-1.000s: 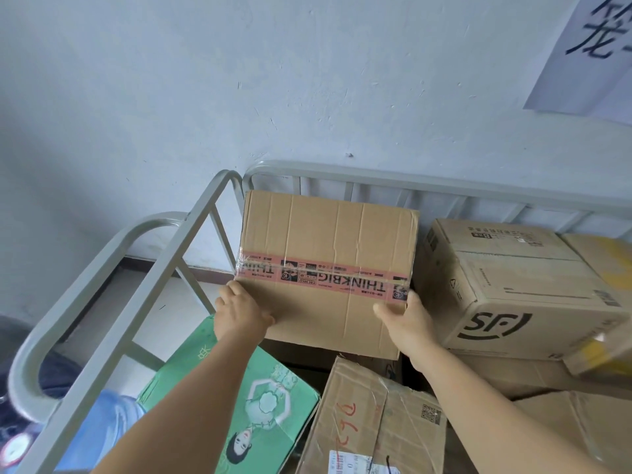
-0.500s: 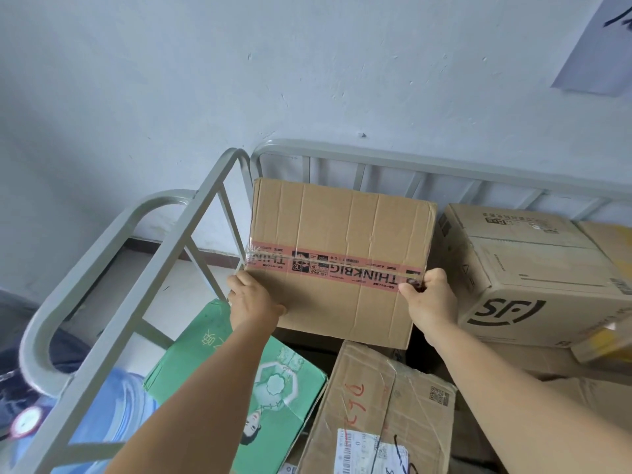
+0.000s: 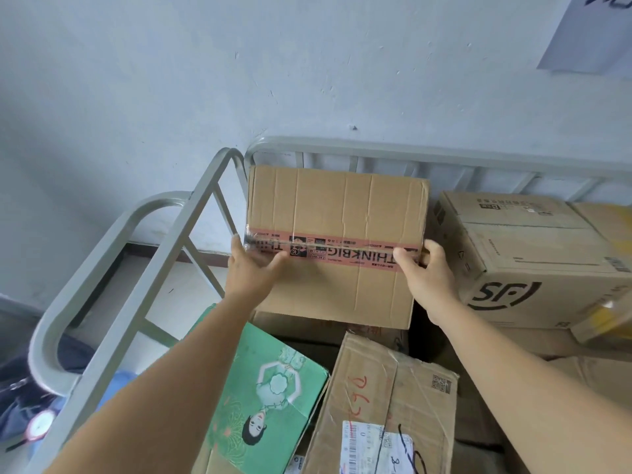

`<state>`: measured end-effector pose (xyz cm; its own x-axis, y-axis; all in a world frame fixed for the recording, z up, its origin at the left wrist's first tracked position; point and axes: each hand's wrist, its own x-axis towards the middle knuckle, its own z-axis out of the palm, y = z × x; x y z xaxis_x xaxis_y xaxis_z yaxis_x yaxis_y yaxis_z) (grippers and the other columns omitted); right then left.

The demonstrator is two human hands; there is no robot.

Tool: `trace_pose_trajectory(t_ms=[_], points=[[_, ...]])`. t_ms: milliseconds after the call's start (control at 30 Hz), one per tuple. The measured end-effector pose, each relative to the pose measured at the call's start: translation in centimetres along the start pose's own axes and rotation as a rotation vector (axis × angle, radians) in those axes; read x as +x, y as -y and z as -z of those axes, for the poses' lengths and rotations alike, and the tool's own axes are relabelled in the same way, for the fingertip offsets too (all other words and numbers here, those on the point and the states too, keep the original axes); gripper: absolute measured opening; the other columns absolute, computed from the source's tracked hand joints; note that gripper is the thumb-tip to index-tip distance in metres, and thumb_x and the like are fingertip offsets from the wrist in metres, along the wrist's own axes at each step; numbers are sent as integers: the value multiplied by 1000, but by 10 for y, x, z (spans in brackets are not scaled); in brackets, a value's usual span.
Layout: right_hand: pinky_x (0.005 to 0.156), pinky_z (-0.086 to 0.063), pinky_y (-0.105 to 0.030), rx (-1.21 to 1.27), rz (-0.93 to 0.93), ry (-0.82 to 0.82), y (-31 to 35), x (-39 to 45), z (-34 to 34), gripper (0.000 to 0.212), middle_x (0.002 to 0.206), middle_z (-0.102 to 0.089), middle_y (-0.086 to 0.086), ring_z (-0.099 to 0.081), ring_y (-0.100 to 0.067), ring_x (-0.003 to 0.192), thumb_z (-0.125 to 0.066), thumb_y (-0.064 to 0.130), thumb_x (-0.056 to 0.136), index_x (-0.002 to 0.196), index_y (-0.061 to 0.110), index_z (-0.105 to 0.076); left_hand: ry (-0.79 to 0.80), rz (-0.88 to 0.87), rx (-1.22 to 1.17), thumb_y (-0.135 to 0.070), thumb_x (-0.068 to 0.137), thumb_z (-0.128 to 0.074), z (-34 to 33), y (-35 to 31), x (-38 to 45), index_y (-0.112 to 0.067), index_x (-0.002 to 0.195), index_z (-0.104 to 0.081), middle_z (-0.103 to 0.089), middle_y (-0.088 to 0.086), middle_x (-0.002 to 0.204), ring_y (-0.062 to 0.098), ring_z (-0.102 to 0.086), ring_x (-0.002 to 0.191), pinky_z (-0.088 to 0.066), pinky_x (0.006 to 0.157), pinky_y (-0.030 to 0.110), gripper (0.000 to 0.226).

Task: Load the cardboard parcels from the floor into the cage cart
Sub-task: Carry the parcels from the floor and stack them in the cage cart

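- Left hand [image 3: 251, 271] and right hand [image 3: 422, 273] clamp the taped parcel [image 3: 337, 213] at its two side edges, thumbs on top, fingers curled round the sides
- It sits at the cage cart's [image 3: 376, 150] far corner, 12 o'clock, seemingly perched on a box beneath
- Risk: its near edge overhangs, so letting go early could tip it toward 6 o'clock
- Risk: knuckles could jam against the SF box [image 3: 523, 265] at 3 o'clock
- Inside too: green carton [image 3: 273, 388] at 7, labelled box [image 3: 386, 405] at 6
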<state>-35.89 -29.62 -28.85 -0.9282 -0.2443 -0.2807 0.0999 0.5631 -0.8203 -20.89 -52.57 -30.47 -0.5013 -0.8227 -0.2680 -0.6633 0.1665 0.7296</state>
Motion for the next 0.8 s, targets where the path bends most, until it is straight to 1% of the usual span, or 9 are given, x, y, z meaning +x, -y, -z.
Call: trace_pose_trajectory(t_ms=[100, 233, 333, 400, 533, 600, 667, 733, 800], points=[[105, -34, -40, 97, 9, 18, 27, 16, 5, 82, 152, -40, 0, -41, -24, 136, -54, 58, 91, 155, 25, -15, -3, -49, -103, -58, 85, -59, 15, -36, 11, -22, 155, -6, -33, 10, 153, 30, -38, 137, -37, 104, 42, 95], [113, -28, -55, 160, -42, 99, 58, 42, 16, 90, 163, -16, 3, -28, -25, 145, -49, 68, 87, 156, 33, -4, 51, 35, -110, -61, 88, -51, 27, -59, 26, -27, 155, -5, -24, 9, 156, 33, -33, 138, -36, 101, 45, 88], [113, -28, -59, 140, -79, 125, 70, 54, 20, 89, 163, -13, 5, -26, -27, 145, -46, 72, 86, 156, 34, -5, 108, 103, -18, -69, 85, -46, 31, -63, 35, -30, 150, -23, -26, 12, 152, 37, -40, 129, -39, 101, 51, 79], [114, -26, -58, 167, -93, 128, 76, 62, 20, 89, 163, -12, 5, -24, -27, 146, -45, 72, 86, 156, 33, -5, 110, 72, -13, -66, 87, -46, 30, -66, 40, -24, 139, -39, -39, 11, 144, 32, -47, 115, -42, 93, 45, 67], [115, -20, -54, 180, -112, 139, 88, 76, 16, 87, 164, -7, 3, -18, -28, 148, -42, 69, 90, 156, 32, 1, 80, 25, -60, -60, 88, -51, 27, -79, 52, -18, 148, -28, -45, 5, 143, 29, -47, 125, -38, 93, 38, 77], [115, -19, -53, 188, -114, 143, 91, 82, 14, 82, 164, -8, 3, -17, -27, 148, -39, 66, 93, 156, 33, 2, 78, -5, -81, -58, 87, -55, 27, -87, 60, -18, 146, -31, -49, 3, 139, 27, -51, 120, -41, 88, 35, 76], [113, -21, -54, 196, -106, 136, 95, 87, 13, 73, 162, -15, 3, -21, -28, 146, -37, 61, 96, 156, 34, -6, 71, -25, -96, -57, 86, -57, 27, -93, 67, -19, 145, -31, -50, 2, 136, 25, -52, 117, -44, 86, 36, 75], [112, -23, -53, 201, -103, 122, 98, 90, 14, 64, 160, -22, 1, -25, -28, 144, -34, 57, 98, 154, 32, -16, 62, -22, -114, -58, 84, -58, 28, -98, 74, -20, 146, -30, -48, 2, 137, 27, -51, 120, -46, 93, 40, 78], [113, -24, -51, 200, -127, 107, 101, 90, 14, 64, 160, -23, 0, -26, -28, 144, -32, 59, 98, 154, 31, -18, 61, 11, -135, -62, 81, -58, 27, -102, 79, -21, 145, -31, -45, 3, 139, 29, -49, 120, -47, 95, 44, 82]])
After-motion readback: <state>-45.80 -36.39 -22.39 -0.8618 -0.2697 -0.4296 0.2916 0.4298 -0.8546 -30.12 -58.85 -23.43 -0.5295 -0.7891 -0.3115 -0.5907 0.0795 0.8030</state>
